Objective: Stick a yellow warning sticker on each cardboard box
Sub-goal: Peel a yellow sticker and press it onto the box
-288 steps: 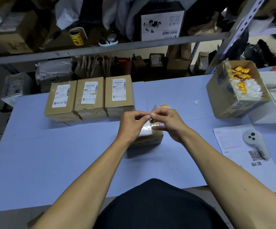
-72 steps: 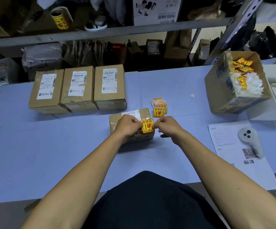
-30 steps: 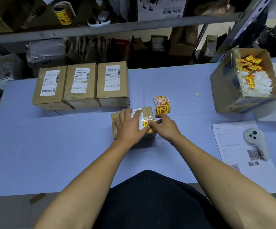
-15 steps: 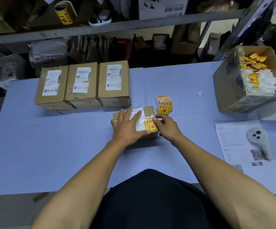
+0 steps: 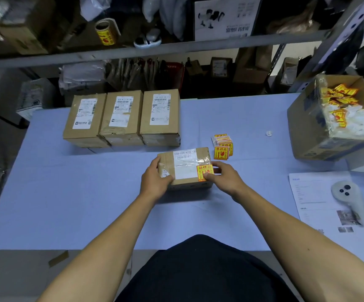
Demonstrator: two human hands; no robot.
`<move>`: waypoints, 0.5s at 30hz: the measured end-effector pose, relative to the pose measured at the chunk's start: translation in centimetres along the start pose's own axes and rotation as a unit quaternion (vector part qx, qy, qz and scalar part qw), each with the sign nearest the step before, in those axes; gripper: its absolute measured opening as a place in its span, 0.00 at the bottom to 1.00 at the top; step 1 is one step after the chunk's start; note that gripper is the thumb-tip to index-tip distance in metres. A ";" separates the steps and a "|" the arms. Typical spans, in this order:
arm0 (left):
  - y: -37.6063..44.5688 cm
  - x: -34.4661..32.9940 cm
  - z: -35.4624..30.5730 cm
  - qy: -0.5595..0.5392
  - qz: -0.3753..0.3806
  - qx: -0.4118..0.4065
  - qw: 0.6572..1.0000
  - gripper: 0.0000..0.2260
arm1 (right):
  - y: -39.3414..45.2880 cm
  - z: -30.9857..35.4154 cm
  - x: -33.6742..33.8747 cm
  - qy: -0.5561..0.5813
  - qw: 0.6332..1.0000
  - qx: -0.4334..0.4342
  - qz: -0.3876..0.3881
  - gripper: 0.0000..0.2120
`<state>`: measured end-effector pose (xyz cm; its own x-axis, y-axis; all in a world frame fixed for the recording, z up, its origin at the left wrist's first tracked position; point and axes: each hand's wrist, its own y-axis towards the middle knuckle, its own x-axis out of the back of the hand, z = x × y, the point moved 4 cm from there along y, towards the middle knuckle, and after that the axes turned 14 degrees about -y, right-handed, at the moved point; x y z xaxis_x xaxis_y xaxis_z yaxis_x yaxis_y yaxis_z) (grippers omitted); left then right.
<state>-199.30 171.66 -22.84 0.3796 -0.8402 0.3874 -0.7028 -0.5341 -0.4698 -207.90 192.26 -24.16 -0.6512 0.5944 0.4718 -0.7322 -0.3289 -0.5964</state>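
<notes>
The yellow warning sticker (image 5: pixel 205 172), earlier peeled between both hands, was stuck on the small cardboard box (image 5: pixel 185 167); left hand (image 5: pixel 154 182) shifted to its left end.

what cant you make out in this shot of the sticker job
Head view only:
- Small print on the yellow sticker: too small, part covered by the right hand.
- Near left corner of the box: covered by the left hand.
- Label text on the three boxes: too small.
- Whether they carry stickers on hidden sides: unseen.
- Open carton: cut by the right edge.
</notes>
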 end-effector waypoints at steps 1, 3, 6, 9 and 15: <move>-0.1 0.0 -0.1 -0.006 -0.004 0.004 1.000 0.37 | 0.0 0.0 0.0 0.004 1.000 0.000 0.001 0.24; -0.4 -0.1 -0.3 -0.012 -0.010 0.008 1.000 0.37 | -0.1 0.0 0.0 0.006 1.000 0.003 0.000 0.23; -0.9 -0.3 -0.7 -0.020 -0.021 0.004 1.000 0.36 | -0.2 -0.1 0.4 0.003 1.000 0.013 -0.012 0.22; -1.2 0.0 -1.3 -0.032 -0.030 -0.003 0.999 0.37 | -0.3 0.3 1.0 0.003 1.000 0.026 -0.016 0.21; -2.2 1.4 -2.2 -0.058 -0.055 -0.019 0.997 0.36 | -0.8 2.0 1.5 -0.002 0.998 0.064 -0.015 0.19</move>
<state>-198.59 171.81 -19.49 0.5211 -0.7834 0.3387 -0.6752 -0.6212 -0.3978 -208.71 191.90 -21.65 -0.6294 0.6026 0.4907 -0.7707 -0.4027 -0.4939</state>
